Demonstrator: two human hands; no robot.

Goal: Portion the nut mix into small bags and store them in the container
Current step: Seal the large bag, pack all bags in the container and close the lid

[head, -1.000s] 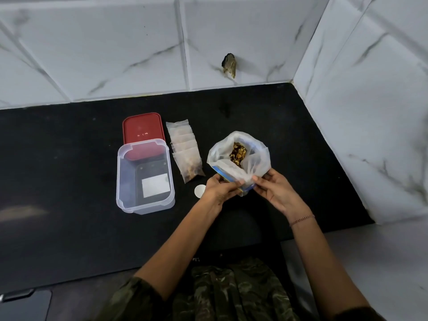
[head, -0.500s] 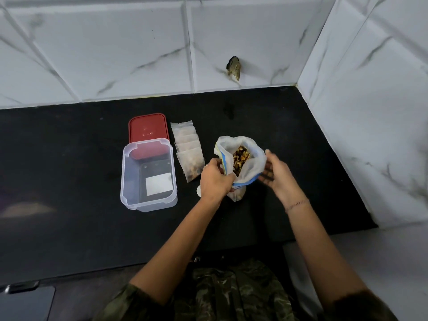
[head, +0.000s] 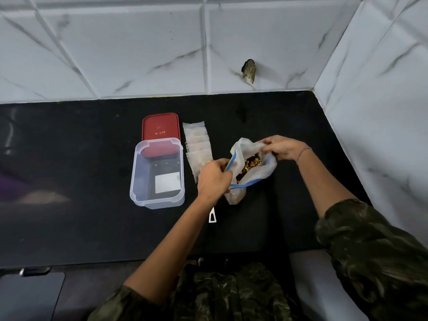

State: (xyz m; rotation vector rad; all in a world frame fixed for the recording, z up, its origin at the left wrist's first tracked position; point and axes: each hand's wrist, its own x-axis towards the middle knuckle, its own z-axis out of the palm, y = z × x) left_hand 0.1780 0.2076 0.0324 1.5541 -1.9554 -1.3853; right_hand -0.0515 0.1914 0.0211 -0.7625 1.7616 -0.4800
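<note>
Black counter (head: 69, 158) tucked into a corner of white marble-look tiled walls (head: 115, 54), and one tile has a chipped dark spot (head: 249, 70) just above the counter line.

Both hands are on the big bag (head: 268, 169), which sits on the counter right of center with its mouth spread wide. The left hand (head: 214, 178) has its fingers curled round the near-left edge, right by the blue zip strip (head: 245, 184). The right hand (head: 282, 147) pinches the far rim from above. So the hands are apart, one on each side of the opening, both clamped on plastic. You can see the nut mix (head: 251, 163) down inside, brown and yellowish bits.

Just left of the bag there's a fanned stack of small bags (head: 196, 140) lying flat, its lower end hidden behind the left hand. Left of those is the clear container (head: 135, 177), upright and open, with a pale square showing at its bottom. Its red lid (head: 161, 126) lies flat right behind it, touching or partly tucked under the back edge, can't tell which.

A small white piece (head: 212, 216) lies on the counter near the left forearm, not sure what it is. Thin bracelet (head: 303, 150) on the right wrist, camo sleeves (head: 370, 251) on both arms.
</note>
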